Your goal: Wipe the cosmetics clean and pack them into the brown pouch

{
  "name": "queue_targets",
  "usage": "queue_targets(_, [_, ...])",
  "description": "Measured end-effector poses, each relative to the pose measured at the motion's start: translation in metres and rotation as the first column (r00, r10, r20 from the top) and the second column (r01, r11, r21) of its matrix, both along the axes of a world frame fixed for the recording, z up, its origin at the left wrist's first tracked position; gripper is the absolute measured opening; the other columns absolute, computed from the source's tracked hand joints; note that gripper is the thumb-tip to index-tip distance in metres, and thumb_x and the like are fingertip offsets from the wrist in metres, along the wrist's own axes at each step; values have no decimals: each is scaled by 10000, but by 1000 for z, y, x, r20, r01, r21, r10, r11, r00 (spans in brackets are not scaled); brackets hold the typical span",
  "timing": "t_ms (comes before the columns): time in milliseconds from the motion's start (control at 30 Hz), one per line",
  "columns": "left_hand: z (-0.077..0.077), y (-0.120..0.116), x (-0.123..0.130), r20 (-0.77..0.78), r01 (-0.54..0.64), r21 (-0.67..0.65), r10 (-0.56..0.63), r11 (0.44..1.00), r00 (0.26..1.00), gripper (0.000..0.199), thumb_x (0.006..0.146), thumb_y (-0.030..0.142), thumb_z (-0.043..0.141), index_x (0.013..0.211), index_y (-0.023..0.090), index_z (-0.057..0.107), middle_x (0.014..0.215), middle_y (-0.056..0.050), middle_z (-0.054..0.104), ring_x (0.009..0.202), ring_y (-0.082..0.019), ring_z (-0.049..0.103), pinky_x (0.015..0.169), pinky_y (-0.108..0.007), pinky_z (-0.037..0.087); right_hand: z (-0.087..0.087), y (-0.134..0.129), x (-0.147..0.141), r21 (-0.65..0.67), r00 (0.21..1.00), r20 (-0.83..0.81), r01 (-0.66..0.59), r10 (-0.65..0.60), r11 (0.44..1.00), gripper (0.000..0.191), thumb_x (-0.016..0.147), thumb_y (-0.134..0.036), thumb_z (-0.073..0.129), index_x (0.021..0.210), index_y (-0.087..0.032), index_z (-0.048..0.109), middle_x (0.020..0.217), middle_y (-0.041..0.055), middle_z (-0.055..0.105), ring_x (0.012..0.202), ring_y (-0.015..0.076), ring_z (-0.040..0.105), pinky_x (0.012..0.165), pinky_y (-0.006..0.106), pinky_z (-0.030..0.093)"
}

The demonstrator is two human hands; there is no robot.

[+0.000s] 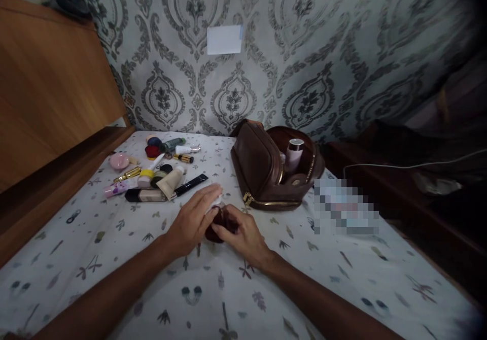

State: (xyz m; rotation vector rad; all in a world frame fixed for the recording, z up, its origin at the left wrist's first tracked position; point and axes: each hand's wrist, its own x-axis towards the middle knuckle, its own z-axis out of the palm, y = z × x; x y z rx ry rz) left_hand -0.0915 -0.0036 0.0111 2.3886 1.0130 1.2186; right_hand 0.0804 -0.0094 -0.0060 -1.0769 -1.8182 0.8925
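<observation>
In the middle of the cloth, my right hand [246,234] is closed round a small, dark reddish-brown glossy container [215,235]. My left hand [193,219] presses against the same container from the other side, its fingers closed over a small white item [216,201] at the top. The fingers cover much of both, so I cannot tell whether the white item is a cap or a wipe. Just beyond my right hand stands a brown makeup bag [254,162], unzipped, with a pale pink bottle [293,158] upright inside.
Several cosmetics lie at the left, among them a beige tube [170,181], a black tube [191,184], a foundation bottle [148,195] and a pink round item [119,161]. A wooden panel [57,66] borders the left. A blurred-out item [346,207] lies right of the bag.
</observation>
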Motion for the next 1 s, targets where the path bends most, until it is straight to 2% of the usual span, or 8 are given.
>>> queue_targets(100, [2,2,-1,131,10,-283,29,959,991,407,977,360,429,1327,164,498,1289,-120,619,1187,-243,583,1042,-395,451,-1,0,1,-19,996,-77,-47,46,999,192,822,-352,626,760,-206,519,668,-33,540,613,127,505,555,233,408])
queue_targets(200, [1,2,2,237,140,-476,-27,868,971,504,910,415,557,1337,165,461,1161,-77,674,1051,-237,633,960,-373,490,-4,0,2,-46,965,-251,-84,70,995,226,865,-401,616,963,-200,586,847,20,644,780,174,607,685,271,486])
queue_targets(333, [-1,0,9,358,281,-587,-68,760,931,628,830,376,678,1371,203,411,1246,-64,635,1125,-234,601,993,-362,463,-7,0,2,-66,935,-353,18,-40,998,286,868,-440,626,1034,-211,586,926,35,662,840,190,620,733,288,504])
queue_targets(567, [-1,2,10,459,361,-676,-16,642,888,659,663,232,777,1271,186,528,1215,-59,650,1127,-253,596,993,-381,468,2,-4,6,92,979,-172,125,-108,988,294,836,-460,654,964,-196,643,830,12,600,765,174,556,699,281,460])
queue_targets(700, [2,2,6,421,389,-772,-54,503,906,749,644,317,797,1324,191,510,1124,-62,680,985,-263,638,846,-395,535,20,-5,18,153,989,-147,57,-34,987,389,803,-508,676,1045,-205,648,888,26,580,764,172,542,682,282,456])
queue_targets(800, [4,0,6,400,429,-801,-161,418,902,750,598,294,813,1297,203,557,1153,-57,680,1081,-290,605,954,-438,482,44,-6,35,127,991,-105,-66,79,990,430,857,-467,628,1221,-238,605,907,22,574,742,150,533,649,261,452])
queue_targets(900, [2,-5,6,396,440,-830,-193,344,898,777,528,263,839,1265,225,593,1232,-47,657,1190,-307,544,1069,-476,376,67,-9,48,85,969,-33,-241,244,967,354,843,-437,660,1134,-236,665,872,16,574,749,142,549,652,252,463])
queue_targets(1000, [-3,-8,7,396,431,-841,-169,326,902,817,476,284,871,1247,240,606,1237,-41,652,1187,-304,538,1059,-465,378,85,-15,56,49,958,-25,-284,286,957,279,807,-415,710,996,-209,699,846,11,571,731,129,546,638,242,468])
